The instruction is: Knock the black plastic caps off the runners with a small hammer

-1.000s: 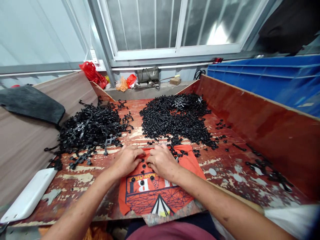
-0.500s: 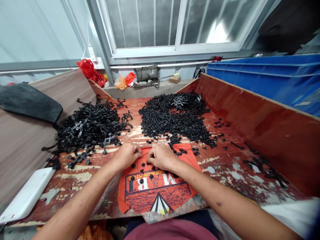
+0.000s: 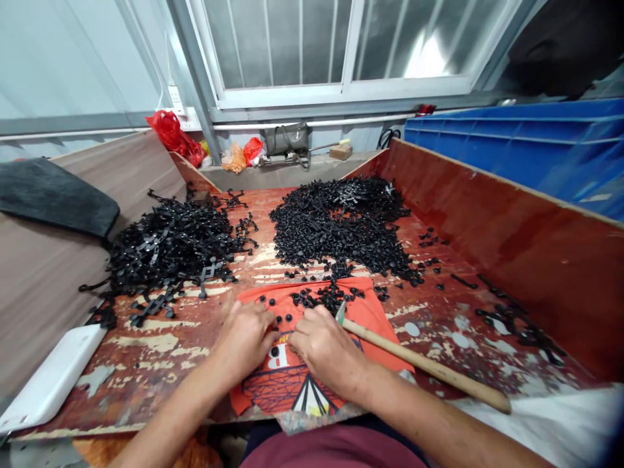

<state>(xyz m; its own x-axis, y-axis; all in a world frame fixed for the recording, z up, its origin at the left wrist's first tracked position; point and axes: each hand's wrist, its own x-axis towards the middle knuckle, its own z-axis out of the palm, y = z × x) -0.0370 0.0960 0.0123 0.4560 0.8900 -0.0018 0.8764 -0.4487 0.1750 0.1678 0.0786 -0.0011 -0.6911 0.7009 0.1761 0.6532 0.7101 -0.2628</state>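
Note:
An orange printed cloth (image 3: 361,383) lies on the table before me, with several small round black plastic pieces (image 3: 288,318) scattered over it. My left hand (image 3: 246,337) rests at the cloth's left part, its fingers curled together beside these pieces. Opposite it, my right hand (image 3: 325,344) is also closed, fingertips down near the white lettering. Whatever either hand holds is hidden. Just right of my right hand lies a tool with a long wooden handle (image 3: 429,364) and a small greenish-grey head. A cluster of black pieces (image 3: 331,298) sits beyond my right knuckles.
A large heap of small black pieces (image 3: 336,227) covers the table's middle back. At left is a pile of branched black plastic parts (image 3: 170,244). A white device (image 3: 53,377) lies at the left edge. A red-brown board (image 3: 487,260) walls the right side, before a blue crate (image 3: 526,143).
Both hands have come down the cloth toward me. The wooden-handled tool, earlier hidden, now shows beside my right hand, and more black pieces show at the cloth's upper part.

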